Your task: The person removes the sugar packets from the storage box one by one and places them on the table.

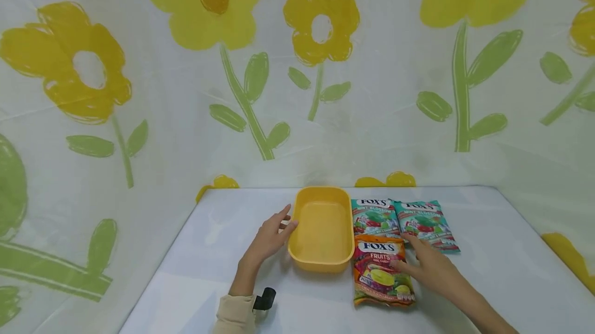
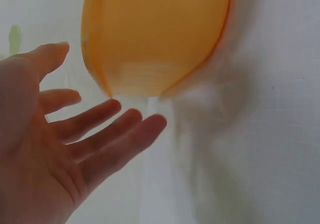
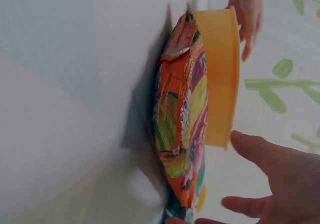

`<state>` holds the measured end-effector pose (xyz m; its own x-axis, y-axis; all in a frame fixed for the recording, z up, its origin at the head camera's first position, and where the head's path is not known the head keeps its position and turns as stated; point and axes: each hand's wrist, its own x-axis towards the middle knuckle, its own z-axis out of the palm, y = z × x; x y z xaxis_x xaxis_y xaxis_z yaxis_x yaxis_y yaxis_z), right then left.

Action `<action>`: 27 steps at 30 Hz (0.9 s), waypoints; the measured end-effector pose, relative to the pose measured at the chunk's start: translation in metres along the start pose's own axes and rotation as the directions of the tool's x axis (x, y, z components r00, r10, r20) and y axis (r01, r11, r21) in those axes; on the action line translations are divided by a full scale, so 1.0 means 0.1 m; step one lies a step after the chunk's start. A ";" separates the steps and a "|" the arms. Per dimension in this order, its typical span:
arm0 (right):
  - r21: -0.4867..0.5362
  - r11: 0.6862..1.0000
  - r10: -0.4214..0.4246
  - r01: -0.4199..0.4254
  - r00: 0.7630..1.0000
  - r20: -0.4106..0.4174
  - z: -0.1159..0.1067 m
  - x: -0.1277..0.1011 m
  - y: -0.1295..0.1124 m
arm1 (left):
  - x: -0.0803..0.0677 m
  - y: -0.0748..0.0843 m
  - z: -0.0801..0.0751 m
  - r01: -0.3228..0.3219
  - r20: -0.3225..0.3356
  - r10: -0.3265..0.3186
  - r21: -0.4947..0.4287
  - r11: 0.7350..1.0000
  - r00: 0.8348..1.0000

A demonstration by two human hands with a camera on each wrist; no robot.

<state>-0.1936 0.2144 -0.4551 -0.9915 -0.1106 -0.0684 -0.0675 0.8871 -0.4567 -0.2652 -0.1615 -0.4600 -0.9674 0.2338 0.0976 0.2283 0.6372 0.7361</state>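
Nearest me, the orange candy bag (image 1: 382, 274) is lying on the white table (image 1: 488, 272), just beside the yellow tub (image 1: 321, 231). Her right hand (image 1: 429, 267) is resting on its edge with fingers spread, gripping nothing; the left hand (image 1: 271, 236) is hovering open by the tub. Crinkly, light and slippery, I'd say: better pinched along a sealed edge.

orange bag (image 1: 382, 272): "FOX'S FRUITS" | two teal bags (image 1: 403, 223): "FOX'S", "MINT BLOSSOM"

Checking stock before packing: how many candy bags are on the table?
3. Two teal mint bags lie side by side right of the yellow tub; the orange fruit bag lies nearer, under the right hand.
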 end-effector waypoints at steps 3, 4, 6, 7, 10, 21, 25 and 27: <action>-0.075 0.994 -0.087 0.078 0.989 -0.123 0.02 0.01 -0.01 | -0.03 0.09 -0.01 -0.031 -0.019 0.035 0.167 0.985 0.999; -0.104 0.990 -0.115 0.100 0.981 -0.158 0.03 0.02 -0.01 | -0.05 0.11 -0.02 -0.034 -0.021 0.039 0.203 0.979 0.999; -0.158 0.979 -0.163 0.131 0.964 -0.209 0.03 0.05 0.02 | -0.08 0.14 -0.04 -0.042 -0.036 0.053 0.274 0.961 0.998; -0.185 0.973 -0.178 0.137 0.958 -0.226 0.03 0.07 0.04 | -0.09 0.14 -0.05 -0.046 -0.045 0.063 0.311 0.949 0.997; -0.250 0.958 -0.205 0.138 0.941 -0.270 0.00 0.13 0.14 | -0.13 0.09 -0.11 -0.055 -0.083 0.099 0.424 0.904 0.992; -0.248 0.968 -0.094 0.021 0.954 -0.286 -0.10 0.18 0.54 | -0.39 -0.29 -0.28 0.052 -0.066 -0.013 0.632 0.773 0.998; -0.230 0.973 -0.080 0.015 0.958 -0.277 -0.11 0.17 0.55 | -0.42 -0.35 -0.28 0.056 -0.065 -0.020 0.625 0.779 0.998; -0.227 0.974 -0.078 0.013 0.958 -0.277 -0.11 0.17 0.55 | -0.42 -0.35 -0.28 0.053 -0.066 -0.015 0.623 0.781 0.998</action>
